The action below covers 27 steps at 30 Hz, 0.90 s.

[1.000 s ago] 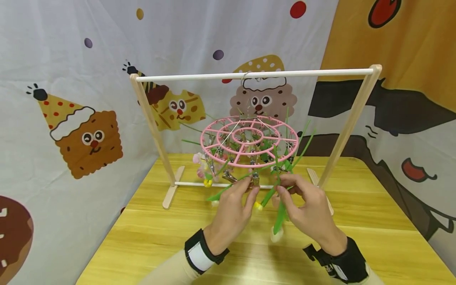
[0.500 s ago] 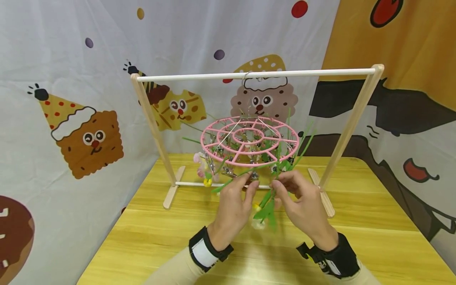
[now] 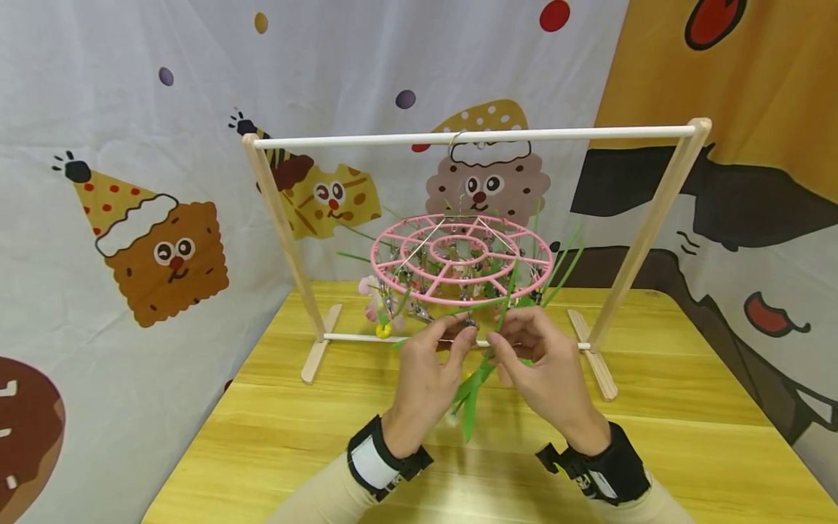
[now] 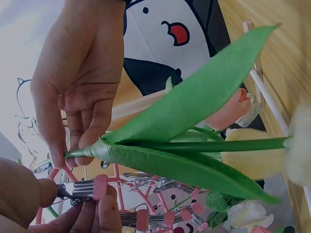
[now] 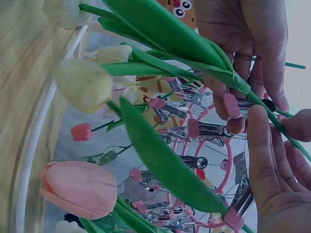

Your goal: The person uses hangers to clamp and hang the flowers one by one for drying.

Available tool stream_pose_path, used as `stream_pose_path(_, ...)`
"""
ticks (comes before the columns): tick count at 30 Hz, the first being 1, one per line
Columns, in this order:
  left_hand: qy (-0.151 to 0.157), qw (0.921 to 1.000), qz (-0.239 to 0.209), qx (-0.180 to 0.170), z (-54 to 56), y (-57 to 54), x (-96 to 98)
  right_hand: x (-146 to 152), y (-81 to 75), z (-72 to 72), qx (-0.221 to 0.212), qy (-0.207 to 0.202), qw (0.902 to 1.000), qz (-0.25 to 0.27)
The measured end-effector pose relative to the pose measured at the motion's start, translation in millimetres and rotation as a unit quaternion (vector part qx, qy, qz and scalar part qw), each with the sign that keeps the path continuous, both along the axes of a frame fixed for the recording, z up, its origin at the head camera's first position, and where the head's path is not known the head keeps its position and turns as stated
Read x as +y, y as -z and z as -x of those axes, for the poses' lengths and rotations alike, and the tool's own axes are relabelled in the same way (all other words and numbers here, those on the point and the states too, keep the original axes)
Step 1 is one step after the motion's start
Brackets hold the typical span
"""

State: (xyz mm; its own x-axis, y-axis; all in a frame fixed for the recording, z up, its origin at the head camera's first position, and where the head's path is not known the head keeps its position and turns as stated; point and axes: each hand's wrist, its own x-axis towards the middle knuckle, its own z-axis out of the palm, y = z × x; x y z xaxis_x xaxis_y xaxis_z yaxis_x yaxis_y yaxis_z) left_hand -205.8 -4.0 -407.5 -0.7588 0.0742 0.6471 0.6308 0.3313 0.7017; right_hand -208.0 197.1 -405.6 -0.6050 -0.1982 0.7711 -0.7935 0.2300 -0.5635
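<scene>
My left hand (image 3: 425,375) pinches a metal clip (image 4: 80,189) with a pink tip, hanging under the front of the pink round hanger (image 3: 461,298). Thumb and fingers of my right hand (image 3: 546,367) hold the green stem of an artificial tulip (image 4: 218,145) right beside that clip. The tulip hangs head down, its long leaves (image 3: 474,393) below the hands and its pale bloom (image 5: 65,12) blurred at the edge of the wrist views. In the right wrist view the stem crosses the clip's pink tip.
A wooden rack (image 3: 644,233) with a white top rod (image 3: 576,134) carries the hanger over the wooden table (image 3: 314,444). Other clips hold artificial flowers around it, among them a pink tulip (image 5: 80,189) and a yellowish tulip (image 5: 82,85). A patterned cloth (image 3: 196,87) stands behind.
My right hand has moved left, closer to the left hand, bringing the tulip stem to the clip. The tulip's leaves and bloom have swung left. My left hand has stayed nearly in place.
</scene>
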Motion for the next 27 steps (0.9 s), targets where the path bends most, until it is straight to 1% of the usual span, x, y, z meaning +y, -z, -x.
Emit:
stream_pose_path(5, 0.005, 0.9997, -0.014, -0.017, 0.6, -2.6, -1.8, -2.7, -1.3, 2.1, -0.009, -0.023, 0.9995, 0.018)
stream_pose_path(8, 0.014, 0.999, -0.027, -0.034, 1.0, -3.4, -4.1, -4.1, -1.1, 3.3, -0.019, -0.037, 0.9987, 0.03)
stream_pose_path(14, 0.029, 0.9961, -0.051, -0.065, 0.6, -4.8, -9.7, -4.7, 0.8, 5.4, -0.034, -0.045, 0.9973, 0.047)
stream_pose_path(16, 0.032, 0.9956, -0.055, -0.068, 0.9, -5.0, -11.4, -4.2, 0.5, 6.0, -0.046, -0.041, 0.9971, 0.045)
stream_pose_path(18, 0.034, 0.995, -0.059, -0.072, 1.2, -5.8, -12.9, -4.2, 0.9, 6.6, -0.047, -0.035, 0.9974, 0.041)
stream_pose_path(22, 0.039, 0.9935, -0.067, -0.084, 2.1, -7.6, -15.2, -5.1, 1.1, 7.4, -0.035, -0.007, 0.999, 0.028)
stream_pose_path(24, 0.037, 0.9935, -0.065, -0.086, 2.7, -7.6, -16.2, -5.8, 1.4, 7.8, -0.027, 0.008, 0.9994, 0.022)
stream_pose_path(27, 0.029, 0.994, -0.059, -0.088, 3.2, -6.1, -17.4, -5.7, 1.9, 8.1, -0.035, 0.015, 0.9991, 0.017)
